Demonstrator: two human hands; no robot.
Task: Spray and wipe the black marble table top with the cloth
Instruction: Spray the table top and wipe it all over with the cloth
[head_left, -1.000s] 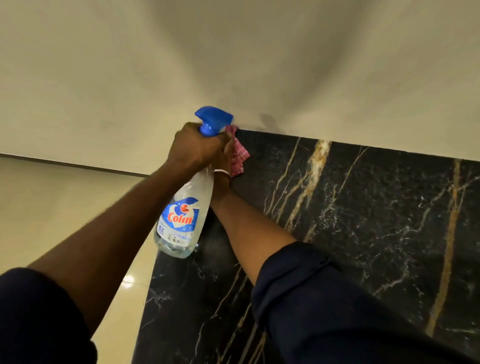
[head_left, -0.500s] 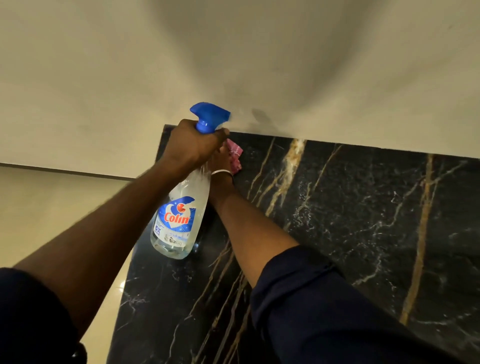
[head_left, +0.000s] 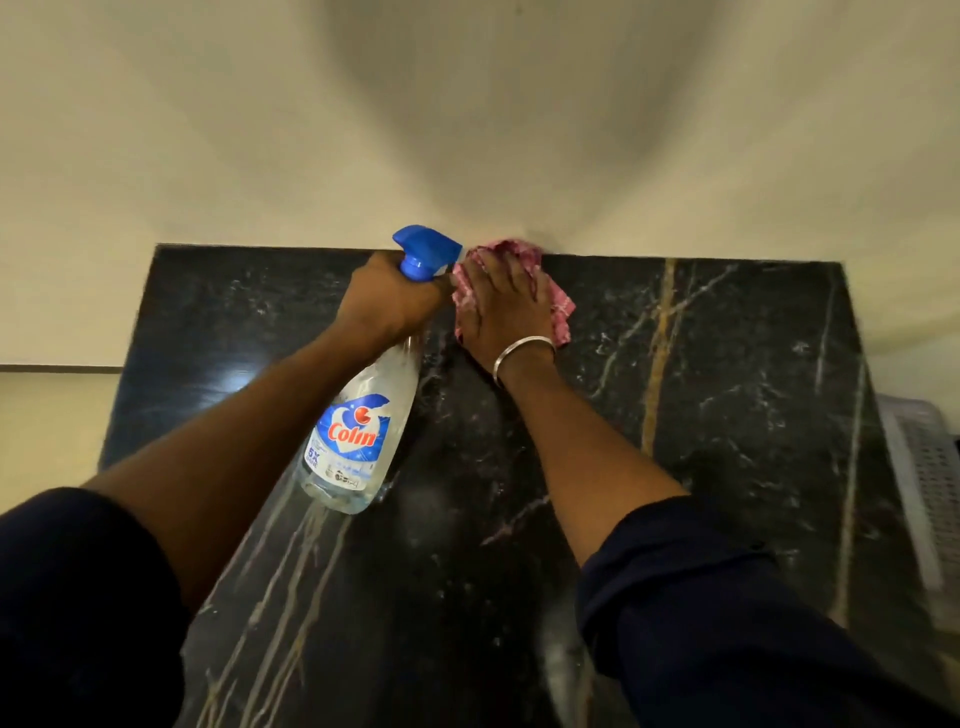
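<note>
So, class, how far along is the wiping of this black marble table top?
Done: unclear; no wiped patch stands out. In hand: the right grip presses the pink cloth on the table top at its far edge, while the left grip holds the Colin spray bottle. Left: probably the near surface.

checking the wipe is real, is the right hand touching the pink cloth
Touching. The head view shows the right hand lying flat on the pink cloth, pressing it against the table top.
</note>
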